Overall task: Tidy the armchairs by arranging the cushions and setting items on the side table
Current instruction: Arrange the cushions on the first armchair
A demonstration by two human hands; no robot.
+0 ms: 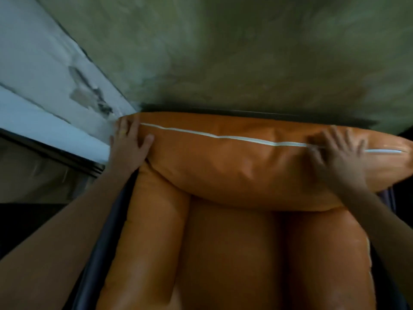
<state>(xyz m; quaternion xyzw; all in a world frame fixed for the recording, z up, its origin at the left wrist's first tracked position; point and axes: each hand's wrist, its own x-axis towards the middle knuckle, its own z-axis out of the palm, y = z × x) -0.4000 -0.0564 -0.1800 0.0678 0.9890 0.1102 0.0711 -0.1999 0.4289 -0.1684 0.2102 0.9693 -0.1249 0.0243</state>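
Note:
A large orange back cushion (241, 166) with a white zip along its top edge lies across the back of a dark-framed armchair (105, 247). My left hand (129, 144) grips its left end, thumb on the front face. My right hand (337, 157) holds its right end over the zip, fingers spread and blurred. Below it sit an orange seat cushion (228, 253) in the middle, a left side cushion (145, 238) and a right side cushion (321, 253).
A greenish wall (245, 52) rises right behind the chair. To the left runs a pale blue wall strip with peeling paint (55, 86) above a dark ledge (51, 151). No side table is in view.

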